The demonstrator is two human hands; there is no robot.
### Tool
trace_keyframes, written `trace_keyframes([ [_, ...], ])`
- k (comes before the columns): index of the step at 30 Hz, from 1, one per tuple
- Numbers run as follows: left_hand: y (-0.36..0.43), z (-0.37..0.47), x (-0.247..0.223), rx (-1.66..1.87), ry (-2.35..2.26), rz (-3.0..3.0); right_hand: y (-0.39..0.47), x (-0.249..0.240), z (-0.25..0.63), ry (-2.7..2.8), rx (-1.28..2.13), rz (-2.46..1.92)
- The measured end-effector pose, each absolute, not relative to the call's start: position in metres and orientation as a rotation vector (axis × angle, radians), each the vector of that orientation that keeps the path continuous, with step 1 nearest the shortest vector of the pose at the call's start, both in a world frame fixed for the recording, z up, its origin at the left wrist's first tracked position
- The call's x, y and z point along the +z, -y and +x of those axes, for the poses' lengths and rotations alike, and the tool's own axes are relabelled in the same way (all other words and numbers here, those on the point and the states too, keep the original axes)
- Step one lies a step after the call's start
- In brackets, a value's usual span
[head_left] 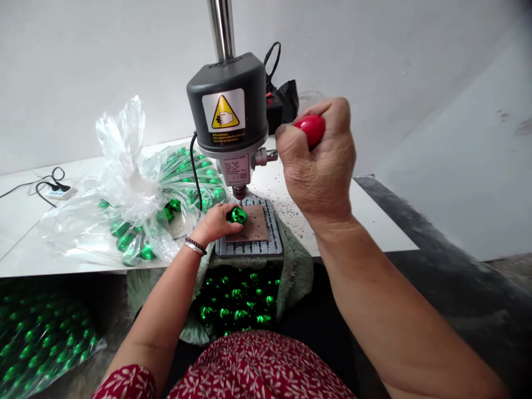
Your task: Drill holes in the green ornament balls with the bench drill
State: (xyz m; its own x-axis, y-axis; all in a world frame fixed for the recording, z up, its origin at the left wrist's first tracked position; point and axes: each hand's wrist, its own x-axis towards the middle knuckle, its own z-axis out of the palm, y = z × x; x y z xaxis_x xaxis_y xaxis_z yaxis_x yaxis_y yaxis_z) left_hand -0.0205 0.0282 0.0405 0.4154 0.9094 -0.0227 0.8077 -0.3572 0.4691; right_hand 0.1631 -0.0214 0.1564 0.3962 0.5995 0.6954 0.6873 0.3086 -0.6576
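My left hand grips a shiny green ball between thumb and fingers, over a brown board on the grey slotted base of a drill press. Right above the ball is the drill's chuck with its bit; whether the bit touches the ball I cannot tell. My right hand is wrapped round the red knob of the press's feed lever, raised to the right of the motor housing.
A clear plastic bag of green balls lies left on the white table. Below the table edge, a green sack holds many more balls. Another bag sits low at left. Dark shavings dot the tabletop; a power strip lies far left.
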Motion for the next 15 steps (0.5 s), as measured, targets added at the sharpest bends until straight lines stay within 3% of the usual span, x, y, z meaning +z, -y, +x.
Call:
trace_keyframes([
  [10,-0.028,-0.021,0.029,0.533,-1.245,1.904,0.016,0.147,0.164,1.253,-0.085,-1.024],
  [15,-0.030,-0.020,0.021,0.583,-1.307,1.753,0.019,0.154,0.163,1.247,0.017,-1.091],
])
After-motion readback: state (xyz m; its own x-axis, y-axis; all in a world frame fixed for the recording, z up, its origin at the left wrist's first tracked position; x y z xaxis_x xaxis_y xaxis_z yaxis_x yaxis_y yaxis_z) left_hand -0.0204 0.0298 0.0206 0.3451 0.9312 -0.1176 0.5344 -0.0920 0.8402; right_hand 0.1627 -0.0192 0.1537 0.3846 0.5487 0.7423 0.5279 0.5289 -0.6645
